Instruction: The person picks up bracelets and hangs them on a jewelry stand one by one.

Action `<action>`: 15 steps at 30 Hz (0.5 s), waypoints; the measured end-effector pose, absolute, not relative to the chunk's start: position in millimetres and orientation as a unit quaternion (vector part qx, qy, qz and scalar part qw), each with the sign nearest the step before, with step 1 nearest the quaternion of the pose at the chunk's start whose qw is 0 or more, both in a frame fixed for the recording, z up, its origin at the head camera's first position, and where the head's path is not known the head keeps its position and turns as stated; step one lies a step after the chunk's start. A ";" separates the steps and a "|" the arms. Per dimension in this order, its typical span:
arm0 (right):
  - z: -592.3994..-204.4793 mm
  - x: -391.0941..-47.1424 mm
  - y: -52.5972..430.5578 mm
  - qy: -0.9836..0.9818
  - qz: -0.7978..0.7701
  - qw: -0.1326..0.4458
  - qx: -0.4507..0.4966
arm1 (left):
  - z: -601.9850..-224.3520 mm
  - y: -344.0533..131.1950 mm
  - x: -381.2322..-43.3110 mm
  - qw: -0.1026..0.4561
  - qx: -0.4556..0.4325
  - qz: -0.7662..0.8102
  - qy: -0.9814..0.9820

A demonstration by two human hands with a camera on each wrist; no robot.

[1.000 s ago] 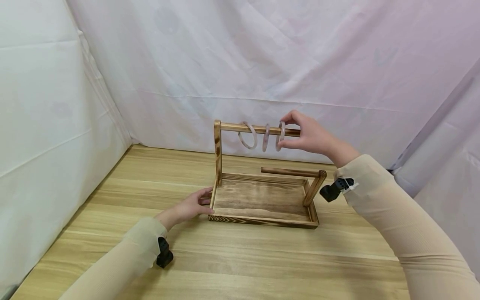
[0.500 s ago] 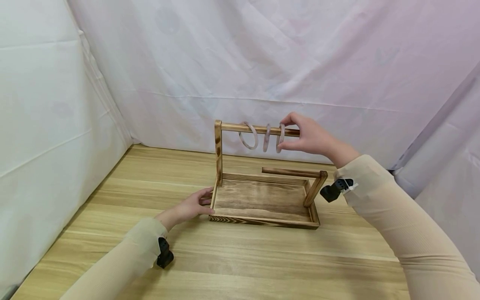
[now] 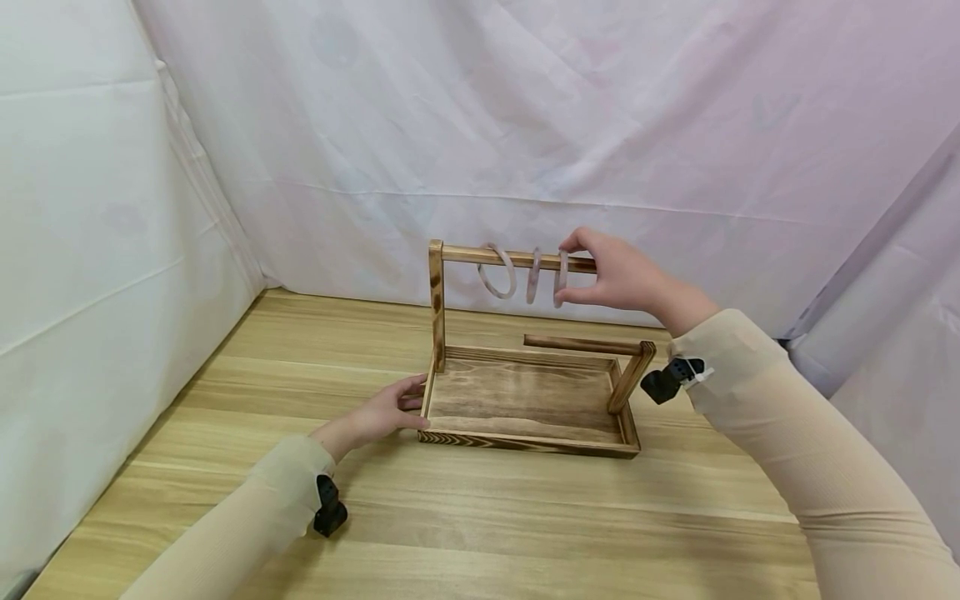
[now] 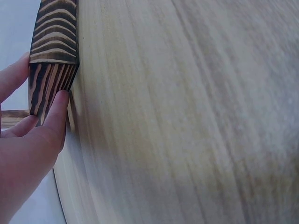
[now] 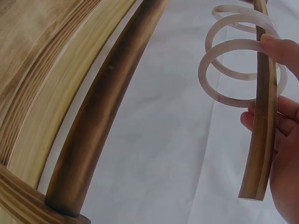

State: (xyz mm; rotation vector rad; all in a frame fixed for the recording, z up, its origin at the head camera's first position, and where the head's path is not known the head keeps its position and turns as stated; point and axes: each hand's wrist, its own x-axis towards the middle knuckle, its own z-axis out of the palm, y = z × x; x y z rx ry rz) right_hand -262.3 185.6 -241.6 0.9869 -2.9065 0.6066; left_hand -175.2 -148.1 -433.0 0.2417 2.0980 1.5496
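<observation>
In the head view a wooden stand has a shallow tray [image 3: 525,445] for a base and an upper bar [image 3: 463,253] on a left post. Three pale pinkish bangles hang around this bar: a left bangle [image 3: 511,272], a middle bangle [image 3: 533,283] and a right bangle [image 3: 559,287]. My right hand [image 3: 621,271] pinches the right bangle between thumb and fingers near the bar's free end. Close up in the right wrist view, that bangle [image 5: 202,77] encircles the bar. My left hand [image 3: 377,413] holds the tray's left end, its thumb at the front corner [image 4: 49,79].
A lower bar [image 3: 577,343] juts leftward from a short right post [image 3: 632,377] of the stand. Beneath the stand is a wood-grain table [image 3: 480,517]. White cloth [image 3: 480,125] hangs behind and at both sides. Black wrist cameras [image 3: 329,506] sit on both sleeves.
My right hand has lowered slightly with the right bangle, which now hangs straighter and a little lower on the bar. My left hand stays in place on the tray.
</observation>
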 end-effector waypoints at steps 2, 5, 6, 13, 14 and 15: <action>-241.5 -262.3 185.9 -0.930 0.189 0.008 0.316 | -433.0 -148.0 -175.6 0.258 0.090 0.573 0.772; -241.5 -262.2 186.6 -0.931 0.186 0.009 0.314 | -432.4 -147.7 -175.7 0.259 0.093 0.570 0.774; -241.5 -262.0 186.9 -0.932 0.187 0.009 0.312 | -431.9 -147.8 -175.7 0.259 0.094 0.568 0.776; -240.8 -259.6 193.6 -0.934 0.194 0.036 0.297 | -425.8 -151.2 -178.3 0.219 0.112 0.534 0.809; -240.7 -259.2 194.9 -0.934 0.192 0.046 0.298 | -423.5 -152.1 -178.9 0.206 0.109 0.527 0.817; -240.6 -258.5 196.2 -0.933 0.192 0.055 0.299 | -421.2 -153.1 -179.9 0.192 0.106 0.522 0.824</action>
